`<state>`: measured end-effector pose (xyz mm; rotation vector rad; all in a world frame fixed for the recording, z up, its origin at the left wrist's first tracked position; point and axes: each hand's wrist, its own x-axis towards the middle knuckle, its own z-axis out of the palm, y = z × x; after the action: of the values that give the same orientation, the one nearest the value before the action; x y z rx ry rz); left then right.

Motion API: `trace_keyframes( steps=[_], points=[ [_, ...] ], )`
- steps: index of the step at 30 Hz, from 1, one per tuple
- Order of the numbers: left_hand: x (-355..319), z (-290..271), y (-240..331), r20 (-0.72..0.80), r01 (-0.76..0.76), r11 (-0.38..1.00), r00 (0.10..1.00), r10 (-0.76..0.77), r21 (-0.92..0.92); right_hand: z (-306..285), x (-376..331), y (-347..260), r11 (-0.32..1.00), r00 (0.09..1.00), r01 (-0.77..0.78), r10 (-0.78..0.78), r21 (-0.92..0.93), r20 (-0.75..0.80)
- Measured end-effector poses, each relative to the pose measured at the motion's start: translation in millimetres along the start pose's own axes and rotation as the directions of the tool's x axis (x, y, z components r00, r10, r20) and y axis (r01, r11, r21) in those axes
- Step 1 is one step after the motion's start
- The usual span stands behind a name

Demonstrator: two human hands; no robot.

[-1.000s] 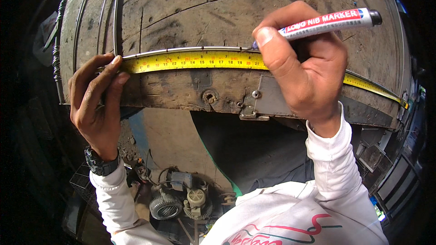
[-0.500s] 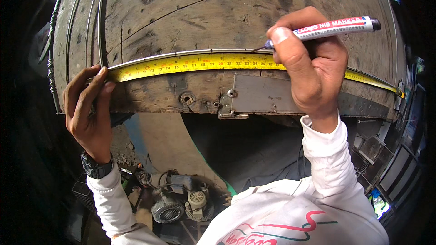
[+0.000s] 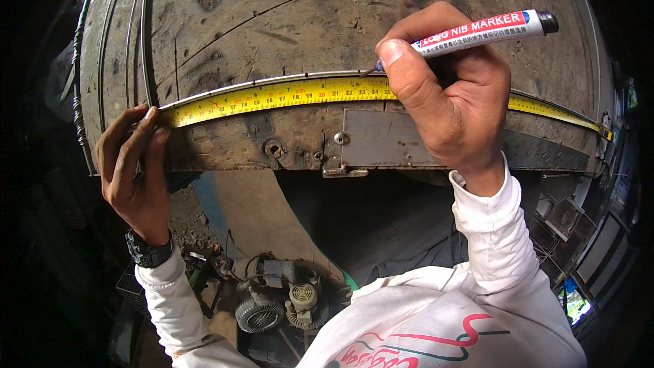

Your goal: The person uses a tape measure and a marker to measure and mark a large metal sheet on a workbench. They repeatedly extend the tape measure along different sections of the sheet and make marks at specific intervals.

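Compared with a second ago, my marker (image 3: 477, 33) has travelled rightward along the yellow tape measure (image 3: 272, 95), its nib now at the tape's upper edge, past the dark ticks. I take that to mean the marking has moved on to another place on the thin rod (image 3: 279, 76) lying along that edge; whether the nib presses, I cannot tell.

My right hand (image 3: 453, 99) is wrapped around the marker, over the tape's middle stretch. My left hand (image 3: 136, 163) is narrow, fingertips pinching the tape's visible left end, rod beside them.

Counting: one tape, one marker, one rod along it, with at least two ticks on it left of the nib. At least three more thin rods (image 3: 145, 41) lie beyond the tape's left end on one wooden tabletop (image 3: 272, 27). Below the tape are one grey metal plate (image 3: 388, 140) and, much lower, two motors (image 3: 259, 313).
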<state>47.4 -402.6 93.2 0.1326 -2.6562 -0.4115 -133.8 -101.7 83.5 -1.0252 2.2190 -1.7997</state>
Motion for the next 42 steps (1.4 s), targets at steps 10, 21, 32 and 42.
trace_keyframes(
  steps=[10,21,32,42],
  points=[
    [0,-1,2,-0.006,0.023,0.999,1.0,-0.024,-0.028,2,7,-25,0.993,0.992,-0.121,0.121,-0.002,0.024],
    [0,-1,3,-0.001,0.024,1.0,1.0,-0.024,0.003,-58,5,-26,0.985,0.967,-0.152,0.166,0.082,-0.194],
    [-1,-1,1,0.029,0.007,1.0,1.0,-0.008,0.023,-37,-10,-15,0.993,0.995,-0.103,0.104,0.048,0.0],
    [-3,-1,1,0.033,0.024,1.0,0.999,-0.024,0.016,-37,-9,-9,1.0,1.0,0.009,-0.009,-0.025,-0.011]
  ],
)
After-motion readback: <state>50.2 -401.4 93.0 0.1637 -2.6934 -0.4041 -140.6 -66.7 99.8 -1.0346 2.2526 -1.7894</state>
